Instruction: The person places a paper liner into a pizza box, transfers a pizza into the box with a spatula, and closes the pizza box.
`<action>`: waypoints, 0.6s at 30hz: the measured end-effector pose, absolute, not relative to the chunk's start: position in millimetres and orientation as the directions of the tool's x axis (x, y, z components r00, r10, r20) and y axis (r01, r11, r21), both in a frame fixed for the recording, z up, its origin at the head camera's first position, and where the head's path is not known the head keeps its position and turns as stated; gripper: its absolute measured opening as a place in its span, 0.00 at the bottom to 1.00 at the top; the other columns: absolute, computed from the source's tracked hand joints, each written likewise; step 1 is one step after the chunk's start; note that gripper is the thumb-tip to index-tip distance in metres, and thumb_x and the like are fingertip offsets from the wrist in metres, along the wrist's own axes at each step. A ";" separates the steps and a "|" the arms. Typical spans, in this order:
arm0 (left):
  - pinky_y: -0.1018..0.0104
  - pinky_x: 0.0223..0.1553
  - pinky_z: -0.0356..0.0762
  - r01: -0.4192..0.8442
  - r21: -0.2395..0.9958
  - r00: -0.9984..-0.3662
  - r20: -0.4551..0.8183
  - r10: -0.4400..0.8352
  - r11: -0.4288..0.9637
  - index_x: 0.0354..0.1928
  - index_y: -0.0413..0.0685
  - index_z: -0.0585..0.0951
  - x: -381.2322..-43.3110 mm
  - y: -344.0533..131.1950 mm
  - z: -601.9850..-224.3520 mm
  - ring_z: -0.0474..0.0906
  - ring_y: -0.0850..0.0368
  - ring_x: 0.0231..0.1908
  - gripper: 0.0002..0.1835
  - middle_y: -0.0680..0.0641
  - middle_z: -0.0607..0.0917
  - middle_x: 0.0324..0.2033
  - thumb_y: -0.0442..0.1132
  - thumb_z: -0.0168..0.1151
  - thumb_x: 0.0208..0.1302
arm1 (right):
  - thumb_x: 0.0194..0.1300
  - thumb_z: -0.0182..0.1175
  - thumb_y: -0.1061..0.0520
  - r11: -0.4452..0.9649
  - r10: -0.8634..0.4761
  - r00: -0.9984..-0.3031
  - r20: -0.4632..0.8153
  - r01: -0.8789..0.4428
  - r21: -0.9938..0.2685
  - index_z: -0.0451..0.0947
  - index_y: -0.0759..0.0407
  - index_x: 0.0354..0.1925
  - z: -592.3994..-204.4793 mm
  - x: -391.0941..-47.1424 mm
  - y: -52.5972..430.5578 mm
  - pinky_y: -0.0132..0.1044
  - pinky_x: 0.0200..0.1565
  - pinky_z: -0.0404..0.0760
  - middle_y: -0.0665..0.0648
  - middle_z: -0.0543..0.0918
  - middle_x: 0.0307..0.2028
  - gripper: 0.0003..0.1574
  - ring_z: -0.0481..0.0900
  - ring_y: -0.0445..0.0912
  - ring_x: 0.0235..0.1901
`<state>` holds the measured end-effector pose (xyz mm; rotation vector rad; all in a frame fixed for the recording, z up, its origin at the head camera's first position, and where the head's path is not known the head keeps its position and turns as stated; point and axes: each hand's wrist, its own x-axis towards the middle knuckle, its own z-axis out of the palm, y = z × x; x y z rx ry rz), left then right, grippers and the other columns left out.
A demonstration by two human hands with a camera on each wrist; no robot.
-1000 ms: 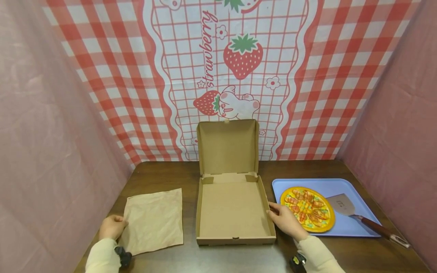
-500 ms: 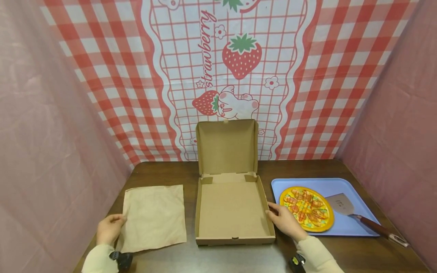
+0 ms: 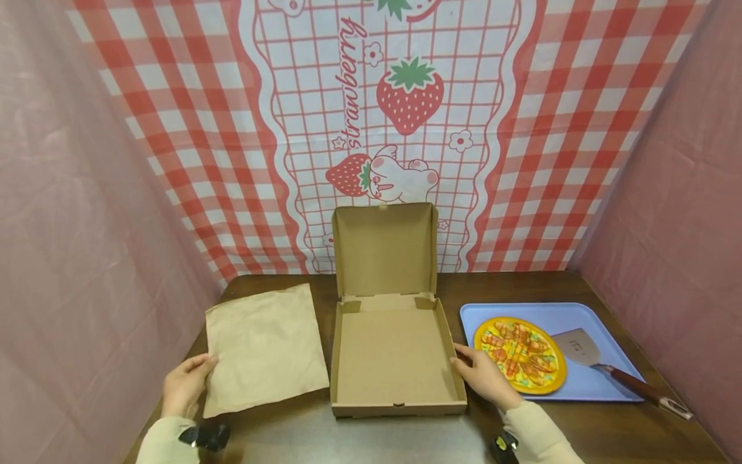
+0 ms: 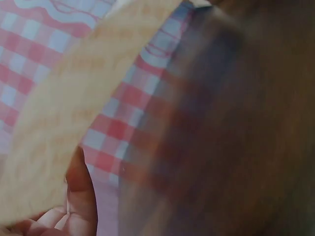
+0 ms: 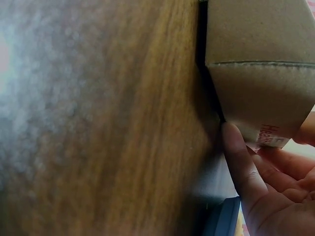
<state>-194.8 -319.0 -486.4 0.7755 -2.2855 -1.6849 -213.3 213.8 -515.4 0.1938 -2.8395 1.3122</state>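
In the head view, my left hand (image 3: 187, 385) pinches a square sheet of brown paper (image 3: 263, 351) by its left edge and holds it tilted over the table. The left wrist view shows the paper (image 4: 74, 93) curving up from the thumb and fingers, with faint marks on its surface. A cardboard pizza box (image 3: 397, 361) lies in the middle with its lid (image 3: 386, 248) standing up. My right hand (image 3: 484, 377) holds the box's right side wall, thumb at the top edge. In the right wrist view its fingers (image 5: 236, 152) lie against the box's outer side.
Right of the box, a blue tray (image 3: 547, 312) carries a round toy-like pizza (image 3: 520, 356) and the blade of a wooden-handled pizza server (image 3: 632, 383). Its handle reaches past the tray. Pink curtains (image 3: 666, 193) flank the table (image 3: 324, 438), and a checked strawberry cloth (image 3: 203, 129) hangs behind.
My left hand has raised the paper from the table and brought it up and rightward, closer to the box. The right hand stays at the box wall.
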 end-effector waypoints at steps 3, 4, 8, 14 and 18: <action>0.76 0.32 0.77 -0.272 0.953 -0.863 -0.180 -0.473 0.132 0.46 0.44 0.81 -196.4 -313.7 -479.1 0.76 0.73 0.29 0.13 0.67 0.79 0.24 0.43 0.66 0.64 | 0.70 0.57 0.60 0.644 -0.111 -0.992 0.053 -0.112 -0.757 0.72 0.75 0.60 -514.5 -212.9 213.4 0.56 0.61 0.73 0.72 0.79 0.57 0.25 0.75 0.61 0.60; 0.77 0.33 0.77 -0.261 0.959 -0.871 -0.185 -0.455 0.109 0.47 0.44 0.80 -197.2 -311.4 -476.3 0.76 0.74 0.30 0.14 0.68 0.79 0.25 0.42 0.66 0.64 | 0.70 0.57 0.60 0.645 -0.112 -0.992 0.052 -0.112 -0.756 0.72 0.75 0.60 -513.9 -212.8 213.4 0.56 0.61 0.73 0.72 0.79 0.57 0.26 0.75 0.61 0.60; 0.80 0.36 0.78 -0.235 0.970 -0.897 -0.195 -0.396 0.055 0.50 0.42 0.79 -200.1 -304.7 -466.3 0.77 0.75 0.32 0.16 0.68 0.80 0.26 0.42 0.65 0.65 | 0.69 0.57 0.60 0.646 -0.109 -0.993 0.053 -0.111 -0.755 0.73 0.75 0.60 -513.7 -212.7 213.8 0.56 0.61 0.73 0.72 0.79 0.57 0.25 0.75 0.61 0.59; 0.82 0.39 0.76 -0.243 0.969 -0.919 -0.216 -0.330 0.043 0.52 0.44 0.80 -202.9 -296.5 -455.5 0.76 0.78 0.35 0.18 0.69 0.80 0.29 0.44 0.66 0.65 | 0.69 0.57 0.61 0.649 -0.106 -0.992 0.067 -0.121 -0.751 0.73 0.75 0.59 -516.7 -213.6 213.8 0.56 0.61 0.72 0.72 0.79 0.56 0.25 0.75 0.61 0.59; 0.81 0.40 0.78 -0.233 0.973 -0.935 -0.224 -0.274 0.000 0.54 0.40 0.78 -206.5 -283.9 -451.3 0.77 0.76 0.35 0.19 0.68 0.81 0.29 0.42 0.65 0.65 | 0.69 0.57 0.62 0.646 -0.104 -0.992 0.074 -0.123 -0.753 0.73 0.76 0.59 -517.2 -213.6 213.5 0.56 0.61 0.72 0.73 0.79 0.56 0.25 0.75 0.61 0.59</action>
